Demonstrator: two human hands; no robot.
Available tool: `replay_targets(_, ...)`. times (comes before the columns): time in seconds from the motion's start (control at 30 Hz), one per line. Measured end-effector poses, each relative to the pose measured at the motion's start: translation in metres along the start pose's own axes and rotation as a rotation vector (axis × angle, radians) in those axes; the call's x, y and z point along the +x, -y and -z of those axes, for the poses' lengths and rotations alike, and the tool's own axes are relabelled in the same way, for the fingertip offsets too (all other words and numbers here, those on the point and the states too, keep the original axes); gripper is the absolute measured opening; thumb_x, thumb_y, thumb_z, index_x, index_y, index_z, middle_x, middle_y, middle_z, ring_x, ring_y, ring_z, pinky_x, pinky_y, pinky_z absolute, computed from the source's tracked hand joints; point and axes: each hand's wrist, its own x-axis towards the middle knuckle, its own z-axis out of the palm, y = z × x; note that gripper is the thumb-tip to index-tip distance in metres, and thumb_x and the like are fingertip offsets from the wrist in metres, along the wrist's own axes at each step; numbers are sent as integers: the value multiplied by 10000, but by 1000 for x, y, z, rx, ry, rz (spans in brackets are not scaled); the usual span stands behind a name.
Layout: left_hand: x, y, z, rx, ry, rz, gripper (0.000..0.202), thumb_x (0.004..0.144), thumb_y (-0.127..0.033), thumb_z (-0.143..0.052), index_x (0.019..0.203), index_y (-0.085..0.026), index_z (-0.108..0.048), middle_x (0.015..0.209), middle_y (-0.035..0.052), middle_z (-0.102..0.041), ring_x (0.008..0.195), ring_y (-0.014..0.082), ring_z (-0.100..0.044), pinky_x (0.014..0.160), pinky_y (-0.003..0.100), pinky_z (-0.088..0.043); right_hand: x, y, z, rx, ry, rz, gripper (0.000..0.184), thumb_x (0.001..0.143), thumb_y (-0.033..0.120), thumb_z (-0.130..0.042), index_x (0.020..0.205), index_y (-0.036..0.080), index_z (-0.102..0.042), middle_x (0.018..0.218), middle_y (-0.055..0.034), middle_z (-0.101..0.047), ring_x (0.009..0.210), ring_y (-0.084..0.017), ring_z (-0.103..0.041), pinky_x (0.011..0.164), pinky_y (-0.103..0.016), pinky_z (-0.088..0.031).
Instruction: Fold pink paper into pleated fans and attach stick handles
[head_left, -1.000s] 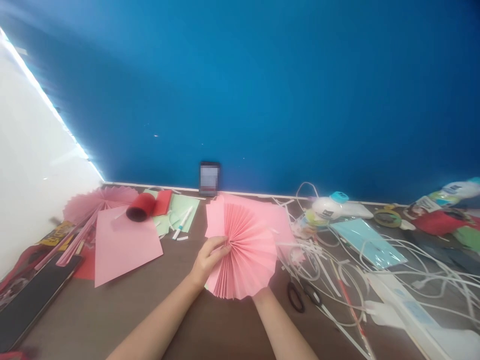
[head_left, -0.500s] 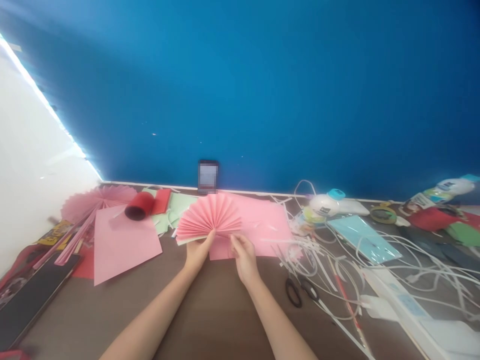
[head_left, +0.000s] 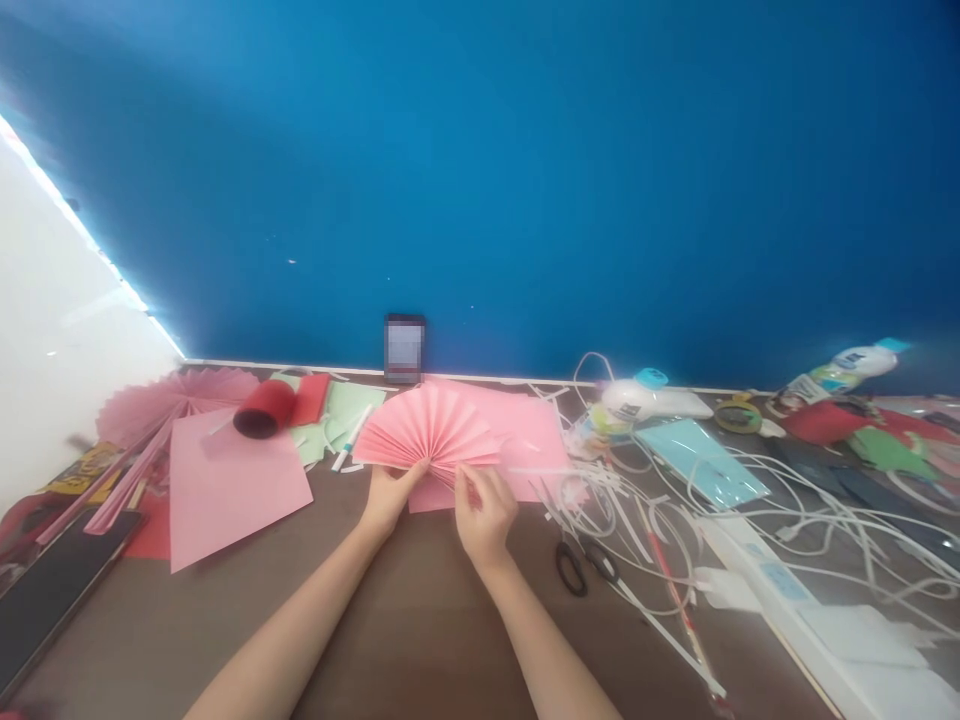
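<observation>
One pink fan (head_left: pixel 420 425) is showing a half-round of narrow pleats, converging at bottom middle, overlapping the sheets' (head_left: pixel 534 430) left part. Left hand (head_left: pixel 391 492) is gripping the fan, thumb in front. Right hand's (head_left: pixel 486 508) fingers are bunching at its lower right pleats; cannot tell if pinching.

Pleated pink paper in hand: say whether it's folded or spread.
Spread: the pleated pink paper forms a broad fan, its creases radiating.

The held fan (head_left: pixel 427 425) is between the roll (head_left: pixel 266 406) at left and the packet (head_left: pixel 701 462) at right. Behind it, the device (head_left: pixel 405 350) stands by the wall (head_left: pixel 480 180).
</observation>
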Motion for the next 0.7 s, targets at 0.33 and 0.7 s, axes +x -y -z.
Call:
replay_targets(0.33,0,5,1,28,-67,25,504,611,-316,-735,1055,-127,-590,1005,128,-664,1004,260,-599,946,420,-411,4,3,1,-291,-47,160,88,799,175,-583,834,195,-660,529,18,-518,498,-109,-438,541,-277,-252)
replay_targets(0.7,0,6,4,89,-28,34,408,618,-326,-725,948,-100,-643,971,135,-671,982,264,-605,923,412,-427,3,5,0,-272,-32,195,51,756,166,-608,751,204,-641,526,29,-524,523,-109,-442,554,-282,-249)
